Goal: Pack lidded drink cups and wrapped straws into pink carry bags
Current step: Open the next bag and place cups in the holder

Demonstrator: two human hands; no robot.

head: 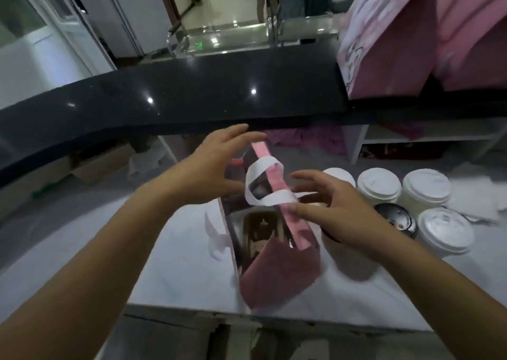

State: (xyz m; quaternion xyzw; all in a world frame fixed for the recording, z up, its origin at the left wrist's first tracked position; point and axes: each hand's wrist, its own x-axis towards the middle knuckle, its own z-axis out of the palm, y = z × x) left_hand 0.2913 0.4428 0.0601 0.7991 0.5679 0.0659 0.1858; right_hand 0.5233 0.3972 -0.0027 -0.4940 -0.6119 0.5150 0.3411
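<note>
A pink carry bag (279,272) stands open on the white worktop (178,250), its white ribbon handle (263,184) looped above the mouth. Dark shapes show inside the bag; I cannot tell what they are. My left hand (211,164) hovers at the bag's far left rim with fingers spread. My right hand (334,208) is at the bag's right edge, fingers apart, thumb touching the pink rim by the handle. Several white-lidded cups (380,184) and one black-lidded cup (396,219) stand to the right. No wrapped straws are visible.
A raised black counter (192,99) runs across the back. Two filled pink bags (389,38) stand on it at the far right. A shelf unit (411,140) sits below the counter. A person stands far off in the corridor.
</note>
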